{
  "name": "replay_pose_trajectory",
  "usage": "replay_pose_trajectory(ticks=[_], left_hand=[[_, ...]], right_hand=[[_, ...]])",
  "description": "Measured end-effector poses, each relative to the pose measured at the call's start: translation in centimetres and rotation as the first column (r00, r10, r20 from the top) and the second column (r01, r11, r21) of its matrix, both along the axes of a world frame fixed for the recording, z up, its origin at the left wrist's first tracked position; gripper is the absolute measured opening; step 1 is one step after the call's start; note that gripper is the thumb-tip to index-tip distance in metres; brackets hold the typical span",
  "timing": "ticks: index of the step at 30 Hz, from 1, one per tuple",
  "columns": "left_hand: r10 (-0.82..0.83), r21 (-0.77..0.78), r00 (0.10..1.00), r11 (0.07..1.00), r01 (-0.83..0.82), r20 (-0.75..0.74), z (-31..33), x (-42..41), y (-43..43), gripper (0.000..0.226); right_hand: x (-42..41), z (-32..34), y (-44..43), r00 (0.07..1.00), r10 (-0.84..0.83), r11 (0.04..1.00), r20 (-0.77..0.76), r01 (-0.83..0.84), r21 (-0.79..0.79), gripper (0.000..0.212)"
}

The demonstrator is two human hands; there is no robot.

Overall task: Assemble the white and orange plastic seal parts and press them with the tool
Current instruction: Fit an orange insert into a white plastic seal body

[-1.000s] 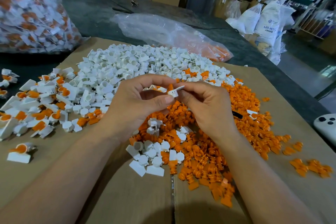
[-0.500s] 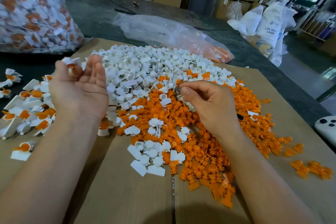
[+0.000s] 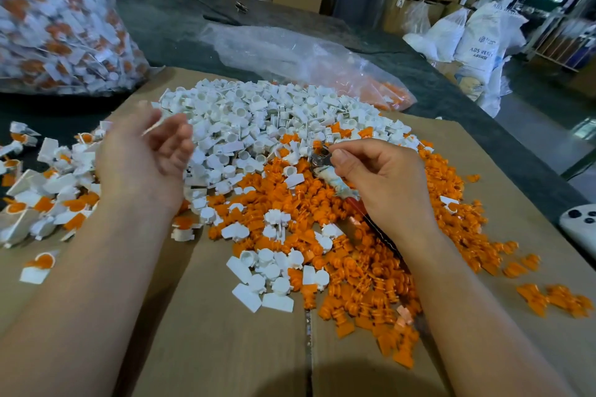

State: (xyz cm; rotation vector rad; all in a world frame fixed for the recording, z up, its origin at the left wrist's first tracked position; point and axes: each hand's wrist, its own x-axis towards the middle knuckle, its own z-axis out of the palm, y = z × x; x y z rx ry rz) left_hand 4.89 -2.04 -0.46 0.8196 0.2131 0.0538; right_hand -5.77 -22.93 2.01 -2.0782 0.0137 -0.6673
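**While heaps remain, assembly is far from done**

Though finished seals (image 3: 48, 196) lie at left, we judge most white parts (image 3: 258, 119) and orange parts (image 3: 354, 267) unjoined on the cardboard (image 3: 225, 348). Our right hand (image 3: 390, 184) grips the tool (image 3: 322, 161). Our left hand (image 3: 145, 158) lies palm up, loosely curled, its grip unclear. A sack (image 3: 480, 45) reads "ABS RESIN".

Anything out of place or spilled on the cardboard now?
Only strays: a small cluster of orange parts lies apart from the main orange pile, toward the right edge of the cardboard. Nothing looks damaged. The right hand grips the tool over the piles.
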Motion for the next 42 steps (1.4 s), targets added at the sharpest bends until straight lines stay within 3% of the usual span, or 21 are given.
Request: replay_pose_trajectory(ticks=[1, 2, 4, 6, 9, 12, 14, 22, 26, 31, 34, 36, 38, 42], left_hand=[[0.000, 0.244, 1.000, 0.970, -0.004, 0.016, 0.8, -0.7, -0.8, 0.005], [-0.020, 0.523, 0.997, 0.852, -0.024, 0.078, 0.8, -1.0, -1.5, 0.003], [-0.157, 0.875, 0.969, 0.475, -0.095, 0.190, 0.8, -2.1, -2.5, 0.009], [-0.234, 0.972, 0.959, 0.206, -0.109, 0.157, 0.4, -2.4, -3.0, 0.009], [-0.293, 0.979, 0.944, -0.090, -0.184, 0.151, -0.4, -2.2, -3.5, 0.017], [-0.334, 0.948, 0.939, -0.263, -0.181, 0.086, -0.8, -1.9, -3.7, 0.014], [-0.335, 0.935, 0.941, -0.313, -0.166, 0.054, -0.9, -1.8, -3.7, 0.016], [-0.327, 0.925, 0.944, -0.343, -0.162, 0.044, -0.5, -2.1, -3.8, 0.020], [-0.353, 0.940, 0.933, -0.290, -0.179, 0.069, -0.7, -1.9, -3.8, 0.025], [-0.318, 0.952, 0.899, 0.057, -0.300, 0.302, 0.1, -2.5, -3.9, 0.017], [-0.324, 0.927, 0.902, 0.330, -0.176, 0.286, 0.7, -3.3, -3.9, 0.008], [-0.371, 0.881, 0.887, 0.466, -0.078, 0.275, 1.0, -3.8, -4.0, 0.015], [-0.415, 0.844, 0.873, 0.536, 0.009, 0.254, 1.2, -4.1, -4.2, 0.026], [-0.478, 0.795, 0.853, 0.592, 0.136, 0.209, 1.5, -4.5, -4.5, 0.027]], right_hand=[[0.0, 0.1, -0.1, 1.000, -0.010, 1.000, -0.004, 0.010, -0.003, 0.020], [-0.1, 0.1, -0.1, 1.000, -0.021, 1.000, -0.009, 0.021, -0.006, 0.020], [-0.1, 0.2, -0.3, 0.999, -0.044, 0.999, -0.018, 0.043, -0.013, 0.018], [-0.1, 0.2, -0.5, 0.997, -0.072, 0.997, -0.024, 0.071, -0.020, 0.013], [-0.1, 0.2, -0.6, 0.993, -0.115, 0.992, -0.026, 0.114, -0.045, 0.012], [-0.1, 0.3, -0.7, 0.990, -0.140, 0.989, -0.022, 0.139, -0.047, 0.011], [-0.1, 0.4, -0.8, 0.987, -0.156, 0.987, -0.027, 0.154, -0.052, 0.011], [0.1, 0.2, -0.7, 0.983, -0.164, 0.984, -0.077, 0.159, -0.077, 0.013], [0.1, 0.0, -0.7, 0.979, -0.152, 0.984, -0.133, 0.137, -0.117, 0.010], [0.1, -0.1, -0.7, 0.938, -0.128, 0.931, -0.323, 0.001, -0.365, 0.006], [0.2, -0.3, -0.7, 0.892, -0.137, 0.882, -0.430, -0.088, -0.463, 0.007], [0.3, -0.4, -0.7, 0.874, -0.142, 0.851, -0.465, -0.132, -0.509, 0.013], [0.4, -0.6, -0.4, 0.868, -0.152, 0.812, -0.473, -0.163, -0.560, 0.023], [0.5, -0.8, 0.3, 0.872, -0.184, 0.745, -0.454, -0.177, -0.643, 0.028]])
